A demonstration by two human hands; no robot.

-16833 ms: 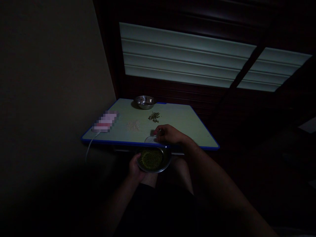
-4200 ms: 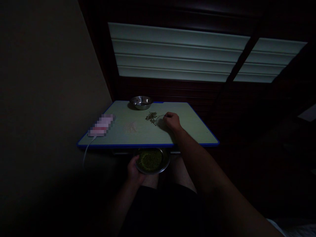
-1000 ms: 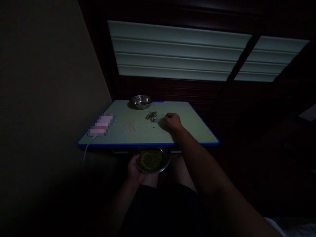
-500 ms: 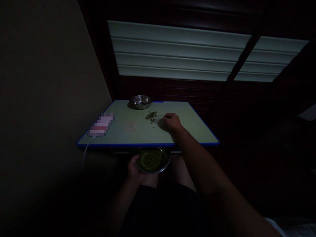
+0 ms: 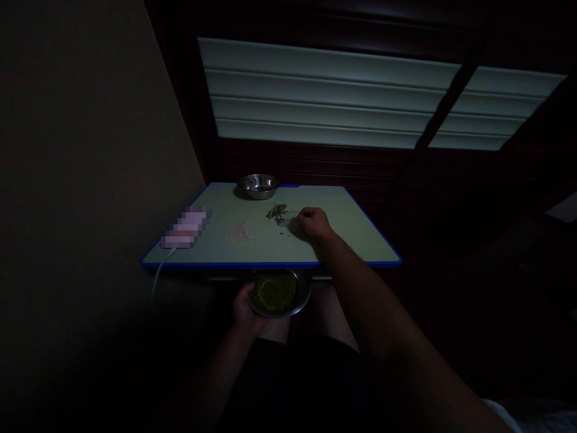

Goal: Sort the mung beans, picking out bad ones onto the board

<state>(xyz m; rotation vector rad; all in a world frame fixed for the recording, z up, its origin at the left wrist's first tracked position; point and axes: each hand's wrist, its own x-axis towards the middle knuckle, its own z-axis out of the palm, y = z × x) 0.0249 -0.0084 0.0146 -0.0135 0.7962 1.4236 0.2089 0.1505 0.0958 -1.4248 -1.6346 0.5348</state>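
Observation:
My left hand (image 5: 246,310) grips the left rim of a metal bowl (image 5: 295,310), held low over my thighs just below the table's front edge. Small green grains, likely mung beans (image 5: 274,291), fill much of it. Above the tabletop, my right hand (image 5: 314,222) is closed, fingertips pinched on a clear, thin piece (image 5: 291,219) whose kind I cannot make out in the dim light. That piece reaches the right side of a small pile of brownish-green grains (image 5: 276,211). A few stray grains lie just in front of the pile.
The light-green table (image 5: 356,240) has a blue edge. An upright metal bowl (image 5: 259,187) stands at its back. A blurred-out pink device (image 5: 184,228) with a white cable (image 5: 156,279) lies at the left, and a pale patch (image 5: 240,232) marks the middle. Behind is a slatted panel (image 5: 315,90).
Almost nothing differs; the view has shifted very slightly. Both hands keep their places, the left on the bowl and the right beside the pile.

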